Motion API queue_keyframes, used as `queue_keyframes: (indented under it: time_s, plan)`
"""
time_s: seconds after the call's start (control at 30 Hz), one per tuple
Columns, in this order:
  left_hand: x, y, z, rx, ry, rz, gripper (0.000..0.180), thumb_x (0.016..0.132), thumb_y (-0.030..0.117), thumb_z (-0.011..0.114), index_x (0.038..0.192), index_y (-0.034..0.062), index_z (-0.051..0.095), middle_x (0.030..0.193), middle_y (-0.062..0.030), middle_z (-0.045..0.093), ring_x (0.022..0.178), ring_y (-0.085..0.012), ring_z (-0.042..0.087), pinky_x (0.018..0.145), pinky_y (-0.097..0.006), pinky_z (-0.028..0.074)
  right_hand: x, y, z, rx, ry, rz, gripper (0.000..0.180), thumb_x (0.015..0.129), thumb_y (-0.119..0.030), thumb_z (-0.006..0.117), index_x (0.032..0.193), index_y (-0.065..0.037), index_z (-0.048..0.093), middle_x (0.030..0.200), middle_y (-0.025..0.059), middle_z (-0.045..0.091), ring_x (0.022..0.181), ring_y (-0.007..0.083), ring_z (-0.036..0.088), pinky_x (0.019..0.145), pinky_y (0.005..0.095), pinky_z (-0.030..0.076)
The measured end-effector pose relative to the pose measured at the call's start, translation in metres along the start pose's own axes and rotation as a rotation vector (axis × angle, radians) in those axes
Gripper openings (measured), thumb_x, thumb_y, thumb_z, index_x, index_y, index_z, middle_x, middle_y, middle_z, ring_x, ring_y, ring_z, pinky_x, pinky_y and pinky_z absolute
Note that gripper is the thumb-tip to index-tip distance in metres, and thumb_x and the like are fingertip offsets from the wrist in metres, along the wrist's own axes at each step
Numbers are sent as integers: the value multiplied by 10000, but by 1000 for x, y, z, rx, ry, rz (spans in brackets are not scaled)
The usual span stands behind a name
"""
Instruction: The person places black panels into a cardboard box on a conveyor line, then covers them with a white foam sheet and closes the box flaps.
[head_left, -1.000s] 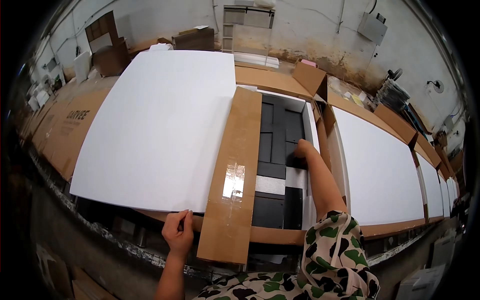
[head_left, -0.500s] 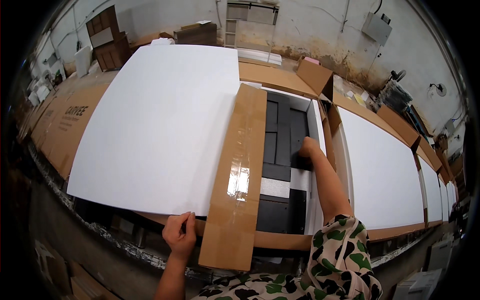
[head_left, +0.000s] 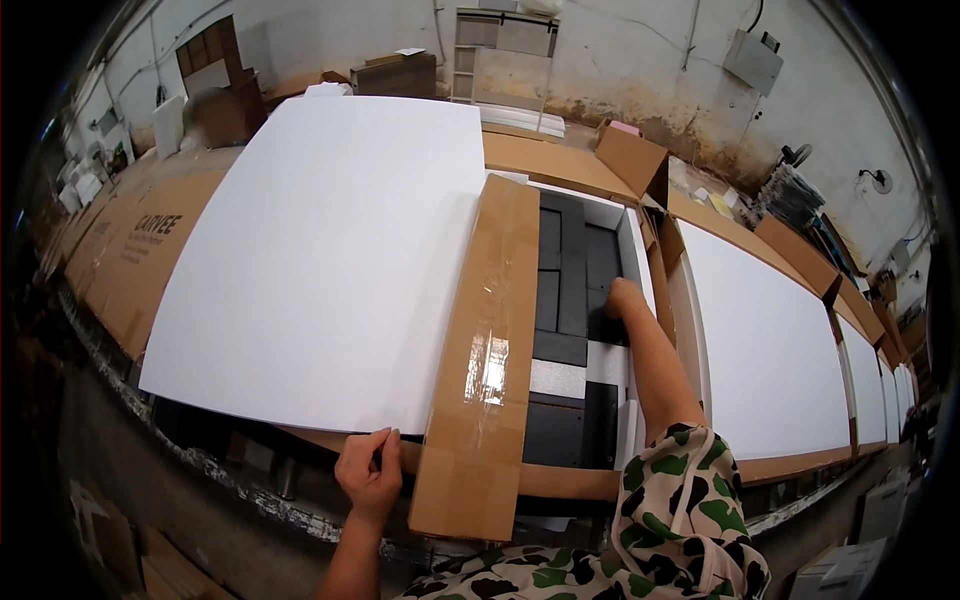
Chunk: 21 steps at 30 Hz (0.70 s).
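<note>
A large white board [head_left: 320, 260] lies flat on the left, partly under or against a long, taped brown carton [head_left: 478, 360]. At the board's near edge, left of the carton, my left hand [head_left: 368, 475] has thumb and forefinger pinched together on that edge. To the carton's right is an open box holding black panels [head_left: 560, 265], a pale strip [head_left: 557, 378] across them and white foam [head_left: 630, 250] along the side. Reaching into this box, my right hand [head_left: 625, 298] is closed beside the foam, over a black panel. Its fingertips are hidden, and so is anything in them.
More open cartons with white sheets [head_left: 765, 340] run in a row to the right, their brown flaps [head_left: 632, 160] standing up behind. A large printed carton [head_left: 135, 250] lies at the left. Brown furniture [head_left: 395, 75] stands by the far wall.
The whole view has shifted slightly, so the things sit a little to the right and lower. Both hands keep nearly the same places on the board edge and in the box.
</note>
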<state>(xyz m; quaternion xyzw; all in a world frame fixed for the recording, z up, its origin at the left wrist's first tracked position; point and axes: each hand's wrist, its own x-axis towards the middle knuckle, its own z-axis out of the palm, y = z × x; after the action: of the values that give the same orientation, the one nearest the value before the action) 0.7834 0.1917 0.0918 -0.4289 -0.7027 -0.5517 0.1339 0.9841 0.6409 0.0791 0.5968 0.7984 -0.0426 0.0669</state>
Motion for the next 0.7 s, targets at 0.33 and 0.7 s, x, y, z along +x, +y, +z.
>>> queue_keyframes:
  time_s: [0.33,0.7]
  plan:
    - [1,0,-3,-5,-9,-6,104,743,5,721,816,17,649,656,-50,562,482,-132,451,436,-250,344,-19,-2,-15,7,87,13,193,780,-95,577,933,-25,670,1035,206,642,985,362,616,834,418,507]
    - [1,1,12,8,30,48,89,747,8,717,801,10,646,662,-70,572,513,-161,516,452,-266,390,-34,18,-42,-146,395,-162,110,723,-91,610,809,-45,660,870,177,665,843,346,652,728,427,529]
